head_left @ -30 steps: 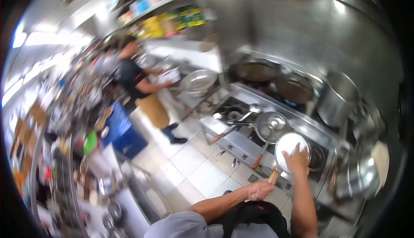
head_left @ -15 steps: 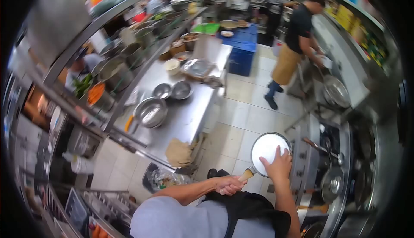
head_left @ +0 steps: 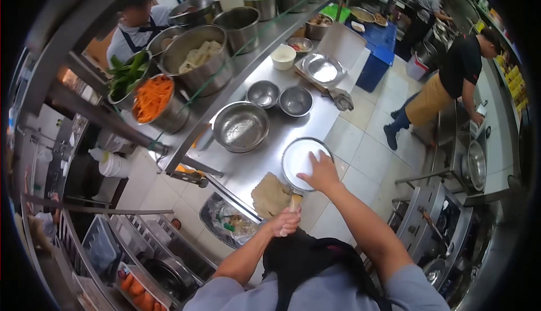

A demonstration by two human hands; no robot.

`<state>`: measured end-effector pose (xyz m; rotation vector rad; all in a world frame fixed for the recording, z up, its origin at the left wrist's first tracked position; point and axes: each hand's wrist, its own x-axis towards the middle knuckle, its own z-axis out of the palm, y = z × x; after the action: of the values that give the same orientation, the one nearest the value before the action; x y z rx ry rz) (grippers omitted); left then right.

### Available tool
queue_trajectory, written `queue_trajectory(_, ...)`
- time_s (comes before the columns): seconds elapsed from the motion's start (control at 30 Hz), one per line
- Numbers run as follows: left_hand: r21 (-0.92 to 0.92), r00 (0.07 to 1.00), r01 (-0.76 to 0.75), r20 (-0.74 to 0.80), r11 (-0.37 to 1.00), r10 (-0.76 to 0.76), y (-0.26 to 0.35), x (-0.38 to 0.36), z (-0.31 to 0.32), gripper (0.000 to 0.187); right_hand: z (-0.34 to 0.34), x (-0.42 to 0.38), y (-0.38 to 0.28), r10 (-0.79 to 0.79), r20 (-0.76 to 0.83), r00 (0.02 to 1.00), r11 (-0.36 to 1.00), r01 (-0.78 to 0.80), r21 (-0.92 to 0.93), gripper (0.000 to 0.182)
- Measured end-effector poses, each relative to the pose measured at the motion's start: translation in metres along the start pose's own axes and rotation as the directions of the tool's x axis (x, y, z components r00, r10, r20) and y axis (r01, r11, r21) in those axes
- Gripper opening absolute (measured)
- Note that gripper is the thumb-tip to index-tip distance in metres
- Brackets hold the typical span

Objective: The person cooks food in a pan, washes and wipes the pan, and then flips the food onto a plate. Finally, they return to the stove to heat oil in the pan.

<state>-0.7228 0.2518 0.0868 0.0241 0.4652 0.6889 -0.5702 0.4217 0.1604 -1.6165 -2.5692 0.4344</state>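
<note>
My left hand (head_left: 284,222) is closed around the wooden handle (head_left: 296,200) of a round pan. Over the pan's mouth lies a white plate-like disc (head_left: 294,161), with the dark metal rim showing around it. My right hand (head_left: 320,173) lies on top of the disc, its fingers spread and pressing on the white surface. What the pan holds underneath is hidden. A brown cloth or crumpled paper (head_left: 271,195) is beside the pan on the steel table's (head_left: 225,170) near corner.
Metal bowls (head_left: 241,126) stand on the table, near a tray with a clear container (head_left: 324,69). Overhead, a shelf bears pots and shredded carrot (head_left: 153,98). A waste bin (head_left: 225,221) is below the corner. A person (head_left: 451,85) works at the right; a stove (head_left: 434,221) stands nearer.
I have turned from the stove side towards the steel table. The pan and disc now reach the table's near corner, with both hands still placed on them.
</note>
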Motion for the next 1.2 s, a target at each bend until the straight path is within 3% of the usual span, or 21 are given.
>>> queue_trajectory(0.17, -0.058, 0.992, -0.124, -0.014, 0.991, 0.124, 0.026, 0.02, -0.014, 0.009, 0.023, 0.046, -0.008, -0.051, 0.0, 0.999, 0.999, 0.051, 0.006, 0.081)
queue_trajectory(0.27, -0.157, 0.993, -0.099, -0.076, 0.983, 0.087, 0.032, 0.029, -0.025, 0.008, 0.033, 0.058, -0.008, -0.079, -0.017, 0.997, 0.997, 0.08, 0.019, 0.077)
queue_trajectory(0.4, -0.16, 0.991, -0.127, -0.066, 0.979, 0.117, 0.029, 0.028, -0.047, 0.011, 0.047, 0.058, -0.004, -0.154, -0.023, 0.988, 0.984, 0.156, 0.082, 0.065)
queue_trajectory(0.53, -0.18, 0.997, -0.075, -0.042, 0.981, 0.068, 0.036, 0.016, -0.051, 0.013, 0.024, 0.026, 0.001, -0.199, -0.154, 0.968, 0.95, 0.229, 0.211, 0.059)
queue_trajectory(0.6, -0.152, 0.997, -0.067, -0.037, 0.986, 0.063, 0.039, 0.013, -0.053, 0.012, 0.009, -0.006, 0.016, -0.098, -0.115, 0.989, 0.899, 0.137, 0.416, 0.052)
queue_trajectory(0.67, -0.134, 0.998, -0.064, -0.034, 0.989, 0.06, 0.039, 0.007, -0.054, 0.011, 0.007, -0.052, 0.044, -0.049, -0.103, 0.993, 0.927, 0.084, 0.365, 0.048)
queue_trajectory(0.73, -0.063, 0.989, -0.071, -0.134, 0.995, 0.062, 0.043, 0.002, -0.055, 0.008, 0.026, -0.109, 0.083, 0.09, -0.068, 0.994, 0.895, -0.05, 0.443, 0.046)
queue_trajectory(0.77, -0.062, 0.989, -0.069, -0.135, 0.996, 0.06, 0.044, 0.002, -0.048, 0.008, 0.037, -0.14, 0.103, 0.184, 0.029, 0.983, 0.876, -0.177, 0.448, 0.045)
queue_trajectory(0.83, 0.23, 0.925, -0.107, -0.334, 0.967, 0.182, 0.05, 0.003, -0.025, 0.012, 0.066, -0.202, 0.145, 0.346, 0.249, 0.904, 0.818, -0.421, 0.391, 0.044)
queue_trajectory(0.87, 0.221, 0.922, -0.106, -0.343, 0.969, 0.179, 0.049, 0.002, -0.022, 0.012, 0.081, -0.235, 0.163, 0.412, 0.375, 0.831, 0.782, -0.533, 0.323, 0.045)
queue_trajectory(0.93, 0.521, 0.811, 0.044, -0.517, 0.853, 0.274, 0.052, 0.002, -0.023, 0.016, 0.096, -0.282, 0.179, 0.535, 0.448, 0.716, 0.664, -0.684, 0.301, 0.041)
queue_trajectory(1.03, 0.642, 0.75, 0.066, -0.537, 0.764, 0.386, 0.057, 0.002, -0.017, 0.017, 0.103, -0.289, 0.17, 0.514, 0.46, 0.724, 0.584, -0.688, 0.43, 0.037)
queue_trajectory(1.07, 0.691, 0.735, 0.112, -0.541, 0.714, 0.408, 0.047, 0.002, -0.017, 0.017, 0.091, -0.268, 0.148, 0.447, 0.356, 0.821, 0.682, -0.57, 0.458, 0.034)
queue_trajectory(1.13, 0.505, 0.746, -0.133, -0.515, 0.853, 0.422, 0.027, 0.015, -0.023, 0.015, 0.097, -0.215, 0.114, 0.208, 0.336, 0.919, 0.645, -0.387, 0.659, 0.034)
queue_trajectory(1.17, 0.448, 0.755, -0.193, -0.5, 0.873, 0.424, 0.02, 0.019, -0.011, 0.013, 0.079, -0.178, 0.084, 0.124, 0.422, 0.898, 0.558, -0.414, 0.719, 0.039)
queue_trajectory(1.2, 0.396, 0.759, -0.257, -0.482, 0.882, 0.438, 0.017, 0.023, 0.001, 0.012, 0.075, -0.15, 0.054, 0.037, 0.569, 0.822, 0.229, -0.561, 0.796, 0.045)
